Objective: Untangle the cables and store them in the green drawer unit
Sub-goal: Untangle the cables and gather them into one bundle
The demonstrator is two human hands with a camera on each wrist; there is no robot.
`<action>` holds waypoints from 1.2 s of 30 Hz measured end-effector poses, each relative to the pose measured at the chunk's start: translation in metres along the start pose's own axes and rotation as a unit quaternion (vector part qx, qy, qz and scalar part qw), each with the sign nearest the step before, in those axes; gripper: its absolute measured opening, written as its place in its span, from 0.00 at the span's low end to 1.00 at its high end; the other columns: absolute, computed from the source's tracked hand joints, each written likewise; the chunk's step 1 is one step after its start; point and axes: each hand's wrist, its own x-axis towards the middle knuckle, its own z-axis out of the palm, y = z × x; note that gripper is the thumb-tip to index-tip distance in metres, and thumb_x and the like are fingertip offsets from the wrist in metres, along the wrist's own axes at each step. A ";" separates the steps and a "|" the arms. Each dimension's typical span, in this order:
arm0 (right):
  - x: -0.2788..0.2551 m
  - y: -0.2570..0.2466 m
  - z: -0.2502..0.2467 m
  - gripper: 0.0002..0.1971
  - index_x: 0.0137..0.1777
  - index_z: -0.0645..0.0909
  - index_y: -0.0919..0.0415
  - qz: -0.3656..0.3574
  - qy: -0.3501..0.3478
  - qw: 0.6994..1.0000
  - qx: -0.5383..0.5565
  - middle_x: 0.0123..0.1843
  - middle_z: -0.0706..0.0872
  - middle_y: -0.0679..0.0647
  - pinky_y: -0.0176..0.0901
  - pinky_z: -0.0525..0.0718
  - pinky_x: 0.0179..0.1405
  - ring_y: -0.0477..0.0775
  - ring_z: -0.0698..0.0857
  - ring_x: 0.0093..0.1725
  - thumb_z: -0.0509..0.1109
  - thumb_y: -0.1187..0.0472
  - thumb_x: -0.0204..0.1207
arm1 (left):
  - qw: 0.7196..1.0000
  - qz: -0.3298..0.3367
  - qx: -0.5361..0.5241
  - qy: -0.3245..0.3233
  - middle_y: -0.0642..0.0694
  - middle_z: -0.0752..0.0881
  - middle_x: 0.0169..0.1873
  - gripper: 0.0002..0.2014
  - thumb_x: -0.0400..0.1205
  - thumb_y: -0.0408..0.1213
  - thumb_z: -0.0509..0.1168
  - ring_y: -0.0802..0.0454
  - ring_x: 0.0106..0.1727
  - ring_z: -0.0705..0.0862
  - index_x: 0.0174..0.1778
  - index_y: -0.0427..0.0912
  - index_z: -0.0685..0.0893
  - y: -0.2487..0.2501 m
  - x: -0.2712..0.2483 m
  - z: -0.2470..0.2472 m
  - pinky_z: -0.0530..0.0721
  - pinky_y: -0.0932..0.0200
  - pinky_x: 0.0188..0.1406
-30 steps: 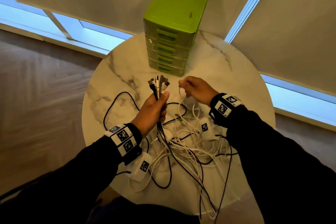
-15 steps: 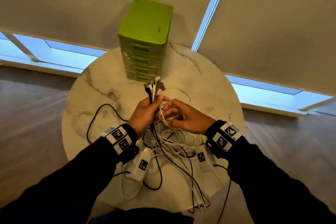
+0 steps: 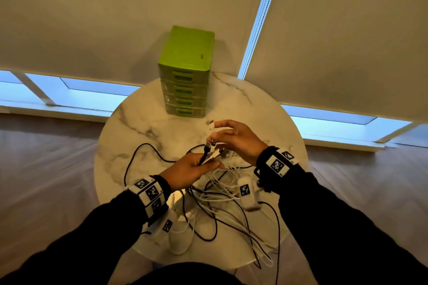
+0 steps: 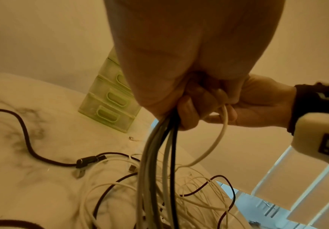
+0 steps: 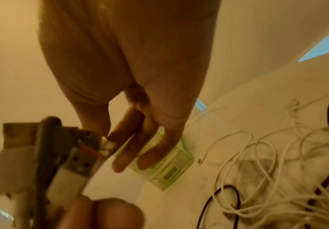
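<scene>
1. While the bundle of cable ends [image 3: 212,149] is clenched in the left hand [image 3: 190,170], one plug is touched by the fingertips [image 5: 108,136] of the right hand [image 3: 238,140]; whether it is pinched cannot be told.
2. The cables [image 3: 222,201] are judged light, limp and prone to snagging; a hold at the stiff plugs is advised.
3. The tangle lies on the marble table [image 3: 143,122], in front of the green drawer unit [image 3: 186,71], whose drawers appear closed.
4. Strands hanging from the fist are shown by the left wrist view; the head view shows the drawer unit whole.
5. Plug faces are seen close only from the right wrist.
</scene>
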 end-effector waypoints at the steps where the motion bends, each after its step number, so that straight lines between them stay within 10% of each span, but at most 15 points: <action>1: -0.002 -0.002 0.003 0.14 0.64 0.78 0.62 -0.015 0.005 1.000 0.010 0.51 0.92 0.64 0.46 0.87 0.50 0.55 0.91 0.48 0.73 0.67 0.80 | 1.000 0.009 -0.002 0.005 0.65 0.69 0.44 0.12 0.91 0.36 0.59 0.76 0.50 0.69 0.63 0.41 0.86 -0.001 -0.002 0.002 0.74 0.76 0.31; 2: -0.004 -0.005 0.005 0.13 0.63 0.78 0.61 -0.035 0.018 0.999 0.025 0.49 0.92 0.65 0.46 0.88 0.47 0.57 0.91 0.47 0.73 0.68 0.80 | 1.000 0.017 -0.010 0.025 0.64 0.70 0.45 0.11 0.91 0.38 0.60 0.83 0.36 0.76 0.62 0.43 0.87 -0.004 -0.003 0.003 0.75 0.71 0.31; 3: -0.006 -0.008 0.007 0.13 0.62 0.77 0.60 -0.055 0.046 0.996 0.044 0.48 0.92 0.64 0.49 0.89 0.46 0.59 0.90 0.45 0.71 0.69 0.81 | 0.998 0.015 -0.024 0.064 0.65 0.61 0.33 0.11 0.90 0.41 0.61 0.73 0.29 0.63 0.63 0.46 0.86 -0.009 -0.003 0.003 0.74 0.62 0.29; 4: -0.006 -0.010 0.007 0.13 0.63 0.75 0.60 -0.070 0.082 0.992 0.071 0.47 0.91 0.63 0.54 0.90 0.46 0.61 0.90 0.44 0.70 0.70 0.82 | 0.992 -0.003 -0.052 0.118 0.52 0.89 0.28 0.12 0.90 0.43 0.61 0.73 0.27 0.70 0.65 0.48 0.86 -0.016 -0.001 0.002 0.74 0.55 0.29; 5: -0.006 -0.014 0.007 0.13 0.64 0.73 0.59 -0.082 0.120 0.986 0.087 0.47 0.89 0.62 0.60 0.91 0.48 0.63 0.91 0.43 0.67 0.70 0.83 | 0.979 -0.029 -0.101 0.173 0.48 0.91 0.38 0.12 0.90 0.45 0.61 0.72 0.29 0.66 0.64 0.48 0.85 -0.021 0.000 0.001 0.73 0.51 0.29; 9: -0.009 -0.018 0.001 0.16 0.69 0.73 0.50 -0.123 0.211 0.970 0.001 0.48 0.84 0.58 0.62 0.90 0.48 0.66 0.92 0.43 0.62 0.67 0.86 | 0.910 -0.083 -0.303 0.271 0.53 0.64 0.27 0.18 0.93 0.48 0.53 0.59 0.24 0.63 0.59 0.38 0.82 -0.032 0.011 -0.002 0.63 0.62 0.25; 14: -0.032 -0.003 0.027 0.16 0.70 0.80 0.51 -0.158 0.116 0.972 -0.131 0.48 0.83 0.56 0.60 0.92 0.43 0.63 0.91 0.40 0.65 0.66 0.86 | 0.854 -0.069 -0.458 0.236 0.51 0.64 0.28 0.17 0.91 0.51 0.56 0.57 0.26 0.62 0.46 0.41 0.77 -0.016 0.014 -0.003 0.61 0.59 0.29; 20: -0.047 0.032 0.058 0.06 0.55 0.78 0.55 -0.130 0.104 0.967 -0.191 0.44 0.88 0.52 0.44 0.85 0.32 0.50 0.87 0.30 0.71 0.59 0.83 | 0.921 0.000 -0.320 0.223 0.55 0.82 0.35 0.10 0.91 0.47 0.57 0.60 0.38 0.83 0.51 0.47 0.79 -0.002 0.012 0.009 0.80 0.62 0.40; 25: -0.052 0.047 0.060 0.09 0.48 0.79 0.47 -0.151 0.093 0.953 -0.246 0.36 0.83 0.47 0.46 0.79 0.37 0.46 0.80 0.33 0.60 0.51 0.89 | 0.923 -0.012 -0.286 0.258 0.46 0.78 0.37 0.22 0.89 0.54 0.57 0.52 0.34 0.78 0.69 0.39 0.76 -0.009 0.018 0.000 0.73 0.57 0.41; 28: -0.050 0.042 0.053 0.11 0.51 0.79 0.53 -0.191 0.168 0.936 -0.244 0.40 0.84 0.50 0.47 0.78 0.41 0.49 0.81 0.39 0.60 0.50 0.89 | 0.919 -0.048 -0.310 0.238 0.31 0.77 0.73 0.38 0.83 0.64 0.63 0.32 0.74 0.76 0.82 0.43 0.64 -0.012 0.018 0.002 0.77 0.44 0.69; 32: -0.050 0.032 0.055 0.09 0.58 0.81 0.55 -0.218 0.131 0.921 -0.296 0.40 0.85 0.47 0.38 0.74 0.36 0.42 0.79 0.35 0.60 0.55 0.89 | 0.939 -0.034 -0.284 0.190 0.49 0.75 0.76 0.49 0.73 0.73 0.64 0.55 0.74 0.75 0.83 0.47 0.59 -0.008 0.010 0.016 0.70 0.52 0.73; 36: -0.046 0.034 0.059 0.11 0.62 0.80 0.59 -0.212 0.133 0.908 -0.336 0.45 0.87 0.53 0.40 0.72 0.36 0.47 0.80 0.38 0.58 0.57 0.90 | 0.948 -0.048 -0.232 0.214 0.51 0.77 0.73 0.37 0.83 0.66 0.56 0.53 0.74 0.76 0.83 0.47 0.60 -0.007 0.013 0.019 0.72 0.52 0.70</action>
